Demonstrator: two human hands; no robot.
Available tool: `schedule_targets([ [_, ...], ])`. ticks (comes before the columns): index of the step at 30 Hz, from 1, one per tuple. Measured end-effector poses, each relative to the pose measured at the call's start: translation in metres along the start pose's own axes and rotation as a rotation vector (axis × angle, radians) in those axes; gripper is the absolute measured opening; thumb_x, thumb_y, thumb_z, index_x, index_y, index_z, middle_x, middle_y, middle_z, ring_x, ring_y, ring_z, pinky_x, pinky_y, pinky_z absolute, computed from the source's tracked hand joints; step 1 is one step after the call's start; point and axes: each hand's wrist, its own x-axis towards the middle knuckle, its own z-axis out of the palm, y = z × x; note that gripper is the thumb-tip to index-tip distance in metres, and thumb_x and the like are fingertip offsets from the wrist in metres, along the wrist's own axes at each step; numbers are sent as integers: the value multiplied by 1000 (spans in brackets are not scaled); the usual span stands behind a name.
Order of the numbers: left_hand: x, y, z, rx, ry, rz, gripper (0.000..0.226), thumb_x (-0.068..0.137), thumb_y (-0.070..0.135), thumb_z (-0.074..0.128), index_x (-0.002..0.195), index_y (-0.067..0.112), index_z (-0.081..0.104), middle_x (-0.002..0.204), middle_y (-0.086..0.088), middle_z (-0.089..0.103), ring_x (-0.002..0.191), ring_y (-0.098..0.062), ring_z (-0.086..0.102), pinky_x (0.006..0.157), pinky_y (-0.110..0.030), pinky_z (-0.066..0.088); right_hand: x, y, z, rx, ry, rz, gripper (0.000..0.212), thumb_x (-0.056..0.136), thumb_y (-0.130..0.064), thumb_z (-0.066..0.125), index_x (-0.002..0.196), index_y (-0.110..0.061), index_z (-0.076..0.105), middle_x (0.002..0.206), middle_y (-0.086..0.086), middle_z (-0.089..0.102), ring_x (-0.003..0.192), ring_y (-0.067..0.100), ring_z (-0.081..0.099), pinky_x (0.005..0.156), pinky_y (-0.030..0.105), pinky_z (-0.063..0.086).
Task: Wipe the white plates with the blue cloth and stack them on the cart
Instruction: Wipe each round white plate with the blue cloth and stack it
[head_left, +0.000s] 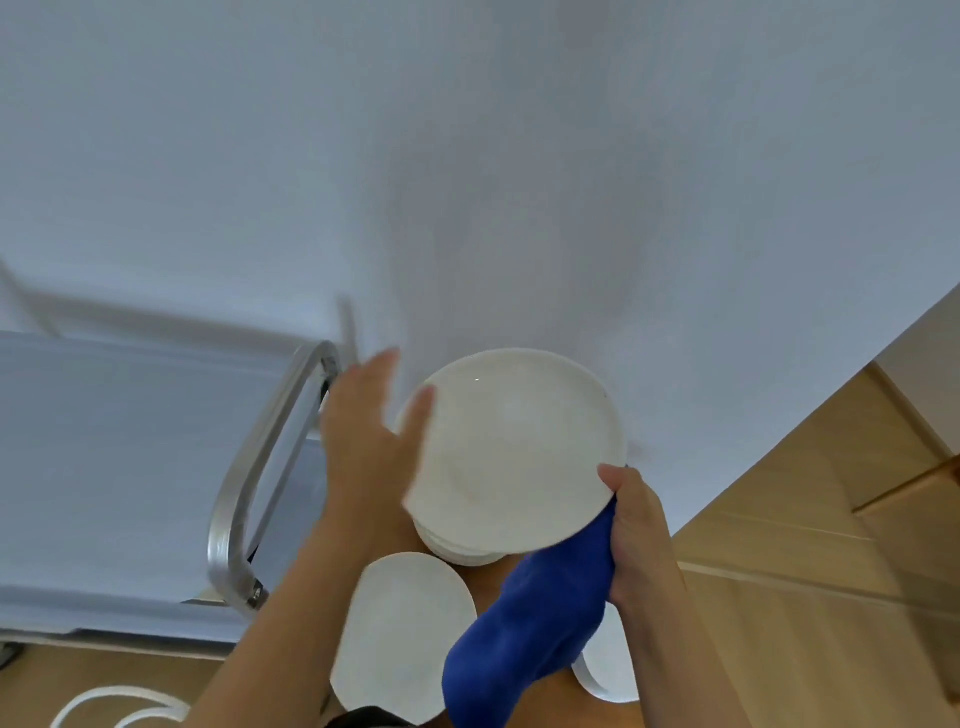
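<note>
Nearest the camera, the blue cloth (540, 634) hangs in a thick bunched fold, deep blue, gripped at its top by the right hand (636, 535) at about 4 o'clock of the raised plate. That hand's thumb and curled fingers also pinch the rim of the white plate (514, 449), which is round, glossy and tilted toward the camera. The left hand (369, 441) is spread with straight fingers, its thumb touching the plate's edge at 9 o'clock. Just below lies a stack of plates (462, 553), with another plate (405, 634) beside it. The cart (130, 467), with its metal handle (260, 478), stands at 9 o'clock.
</note>
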Motion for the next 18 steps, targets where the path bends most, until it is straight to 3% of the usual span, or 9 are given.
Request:
schedule_targets([
  [1, 12, -8, -4, -137, -46, -281, 56, 92, 47, 51, 140, 18, 44, 142, -7, 48, 130, -29, 44, 105, -49, 36, 0, 1, -3, 20, -23, 5, 20, 78, -24, 57, 91, -10, 61, 73, 6, 69, 70, 20, 69, 60, 33, 54],
  [3, 23, -22, -7, -590, -353, -735, 46, 94, 37, 54, 134, 14, 50, 125, -10, 63, 113, -26, 61, 93, -43, 49, -1, 3, -8, 2, -56, 23, 11, 74, -22, 58, 81, -15, 63, 68, 4, 69, 64, 18, 69, 54, 30, 53],
  [5, 20, -26, -9, -834, -430, -913, 35, 95, 32, 52, 121, 9, 60, 94, -10, 74, 85, -26, 71, 74, -40, 53, -2, 5, -9, -107, -48, 37, 13, 71, -25, 60, 80, -19, 68, 76, 6, 71, 70, 21, 69, 63, 34, 53],
  [8, 12, -29, -11, -896, -388, -910, 41, 98, 32, 47, 127, 5, 56, 109, -17, 67, 103, -34, 62, 83, -45, 49, 1, -1, -15, -411, 103, -98, 14, 89, -23, 61, 86, -34, 70, 86, -4, 73, 86, 19, 69, 74, 33, 52],
  [10, 9, -27, -14, -883, -401, -859, 41, 99, 33, 44, 127, 5, 55, 110, -16, 65, 102, -33, 61, 79, -42, 50, 3, -12, -18, -581, 209, -302, 14, 90, -30, 60, 90, -44, 64, 89, -19, 69, 98, 9, 65, 78, 21, 49],
  [13, 5, -19, -13, -753, -460, -753, 37, 99, 32, 44, 120, 5, 59, 99, -13, 69, 88, -27, 66, 77, -40, 54, -1, -22, -1, -842, -34, -710, 26, 90, -43, 52, 114, -49, 58, 111, -41, 57, 113, -13, 51, 86, 1, 39],
  [14, 4, -16, -13, -702, -490, -707, 37, 99, 32, 45, 119, 6, 60, 99, -12, 70, 89, -28, 66, 83, -43, 54, 2, -22, 9, -1026, -137, -877, 33, 90, -40, 52, 122, -40, 59, 120, -35, 56, 116, -9, 52, 93, 6, 39],
  [16, 1, -7, -14, -639, -558, -639, 34, 98, 34, 47, 112, 9, 64, 96, -12, 71, 90, -30, 66, 90, -48, 51, 12, -21, 23, -1410, -277, -1186, 38, 83, -17, 68, 121, -12, 65, 125, -2, 63, 116, 20, 60, 97, 32, 47],
  [18, 1, -1, -17, -582, -563, -594, 33, 97, 38, 47, 104, 13, 67, 98, -16, 71, 92, -34, 66, 91, -52, 51, 27, -25, 19, -1743, -326, -1263, 44, 67, 0, 80, 110, -2, 70, 118, 14, 66, 109, 37, 62, 92, 54, 44],
])
